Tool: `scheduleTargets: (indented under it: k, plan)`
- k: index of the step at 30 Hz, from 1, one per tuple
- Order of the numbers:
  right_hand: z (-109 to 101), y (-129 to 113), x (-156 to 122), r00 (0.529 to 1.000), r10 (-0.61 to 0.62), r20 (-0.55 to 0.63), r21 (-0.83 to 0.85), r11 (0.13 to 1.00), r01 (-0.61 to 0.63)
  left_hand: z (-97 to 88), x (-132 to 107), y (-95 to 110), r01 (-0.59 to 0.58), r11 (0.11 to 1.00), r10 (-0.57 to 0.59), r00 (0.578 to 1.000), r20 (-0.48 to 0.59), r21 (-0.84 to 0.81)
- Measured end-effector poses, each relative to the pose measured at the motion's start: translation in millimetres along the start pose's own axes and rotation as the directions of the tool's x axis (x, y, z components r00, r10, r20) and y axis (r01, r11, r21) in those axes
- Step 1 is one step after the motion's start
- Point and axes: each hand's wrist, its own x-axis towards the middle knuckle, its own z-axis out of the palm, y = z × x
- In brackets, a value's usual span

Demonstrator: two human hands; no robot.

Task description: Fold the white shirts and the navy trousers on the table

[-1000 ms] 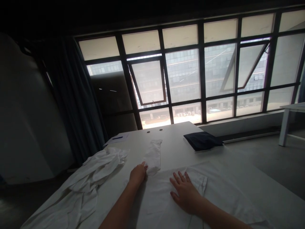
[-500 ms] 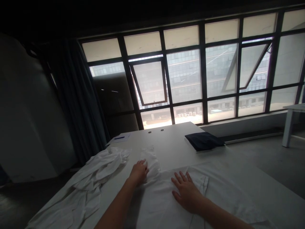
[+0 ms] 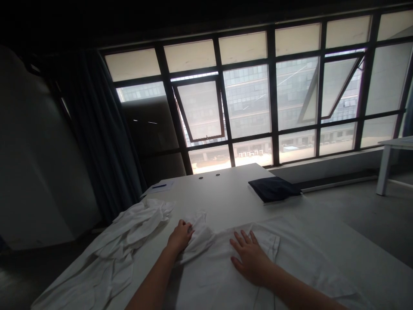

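A white garment [image 3: 219,275], likely a shirt, lies spread on the table in front of me. My left hand [image 3: 180,237] is closed on its bunched white sleeve [image 3: 199,236] at the garment's upper left. My right hand [image 3: 249,256] rests flat on the cloth with fingers spread, holding nothing, near a folded-over edge of the garment. Beyond my left hand, a crumpled heap of white cloth [image 3: 124,241] spills over the table's left side. Part of the sleeve is hidden under my left fingers.
The white table [image 3: 226,185] has dark holes near its far edge. A dark navy folded cloth [image 3: 273,189] sits on a white pad at the far right, and a paper with a blue pen [image 3: 160,186] lies far left. A white side table [image 3: 387,150] stands by large windows.
The sleeve no longer stretches away across the table. My left hand has drawn it back and gathered it into a bunch, moving left and toward me. My right hand has stayed nearly still.
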Motion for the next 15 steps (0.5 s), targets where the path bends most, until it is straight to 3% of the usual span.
scheduleTargets:
  k: [3, 6, 10, 12, 15]
  plan:
    - [2.7, 2.7, 0.3, 1.000, 0.002, -0.020, 0.031, 1.000, -0.002, -11.7, -4.4, 13.9, -0.025, 0.998, 0.018, 0.993, -0.113, -0.061]
    - [6.3, 8.5, 3.3, 0.999, 0.013, -0.042, 0.099, 0.995, -0.009, -37.1, -2.7, 27.0, -0.013, 0.987, -0.034, 0.958, -0.286, -0.161]
    - [12.4, 20.5, 13.6, 0.984, 0.110, -0.138, 0.290, 0.955, -0.066, -89.2, 3.9, 47.4, -0.034, 0.938, -0.140, 0.873, -0.467, -0.346]
    - [14.4, 26.0, 19.0, 0.960, 0.187, -0.210, 0.412, 0.907, -0.087, -119.6, -2.6, 63.5, -0.114, 0.898, -0.124, 0.862, -0.492, -0.425]
    - [13.2, 30.1, 23.2, 0.918, 0.282, -0.278, 0.610, 0.791, -0.058, -166.6, -35.6, 91.3, -0.253, 0.829, -0.020, 0.878, -0.479, -0.498]
